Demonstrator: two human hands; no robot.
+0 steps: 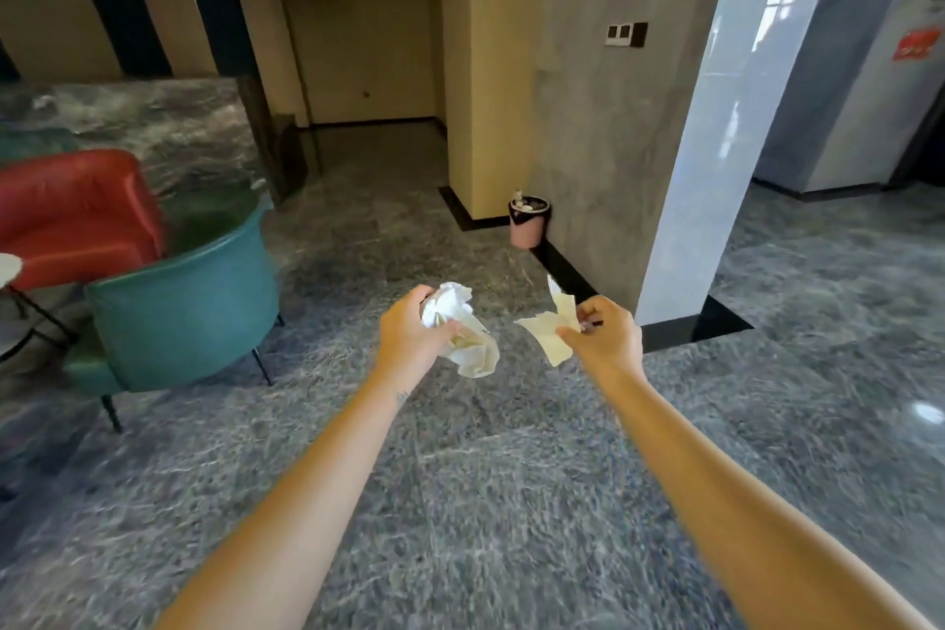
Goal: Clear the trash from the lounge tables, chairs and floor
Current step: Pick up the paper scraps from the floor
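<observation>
Grey marble floor [460, 501] stretches toward a pink bin [529, 221] as the left hand [409, 340] grips crumpled paper [460, 327] and the right hand [603, 338] pinches a torn scrap [549, 335], fingers clamped, apparently mid-carry; next, likely reaching the bin and dropping both in.

Bare floor [460, 230] ahead to bin [529, 220]; teal chair [184, 307] left.

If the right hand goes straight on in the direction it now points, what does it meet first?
Probably the pink bin at the foot of the grey wall. The right hand, pinching a paper scrap, points about that way, with only bare floor between; depth is hard to judge.
</observation>
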